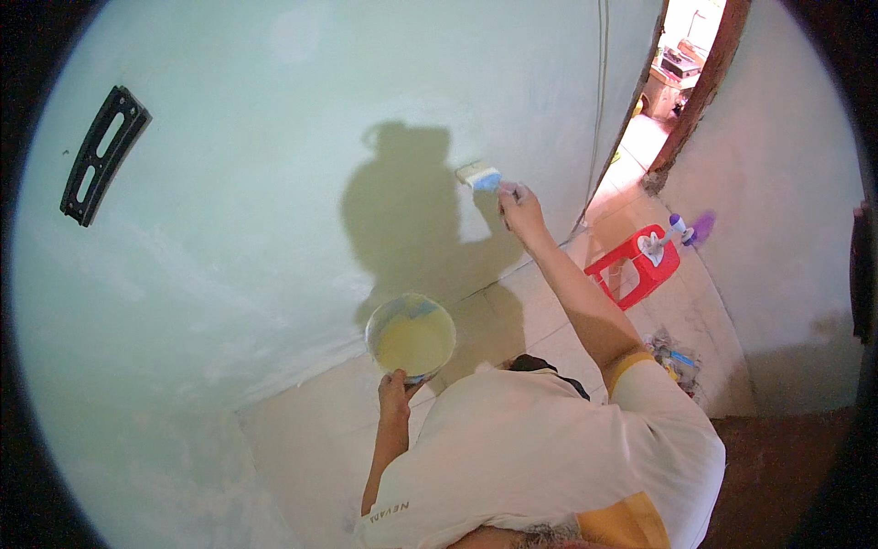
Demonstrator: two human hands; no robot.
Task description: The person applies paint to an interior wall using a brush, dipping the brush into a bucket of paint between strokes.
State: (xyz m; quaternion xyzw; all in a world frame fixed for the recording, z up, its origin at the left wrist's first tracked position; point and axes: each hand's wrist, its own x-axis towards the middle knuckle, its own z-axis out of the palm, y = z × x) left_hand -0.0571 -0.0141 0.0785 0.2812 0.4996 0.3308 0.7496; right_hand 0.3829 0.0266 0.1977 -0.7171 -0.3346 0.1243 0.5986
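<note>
My left hand (394, 393) grips a round paint bucket (369, 337) at its near rim, in front of my body. Pale yellow paint (416, 344) fills part of it, and its inner wall is smeared. My right arm reaches out to the wall, where my right hand (521, 212) is closed round the handle of a wide flat paintbrush (479, 176). Its pale bristles point left, at or very near the light green wall (274, 110); I cannot tell whether they touch. My shadow falls on the wall to the left of the brush.
A black slotted bracket (105, 156) is fixed to the wall at the left. A red plastic stool (672, 261) with a small purple-bladed fan (697, 229) stands on the tiled floor at right, near an open doorway (631, 151). Debris (675, 361) lies behind my right arm. Cables (601, 91) run down the wall.
</note>
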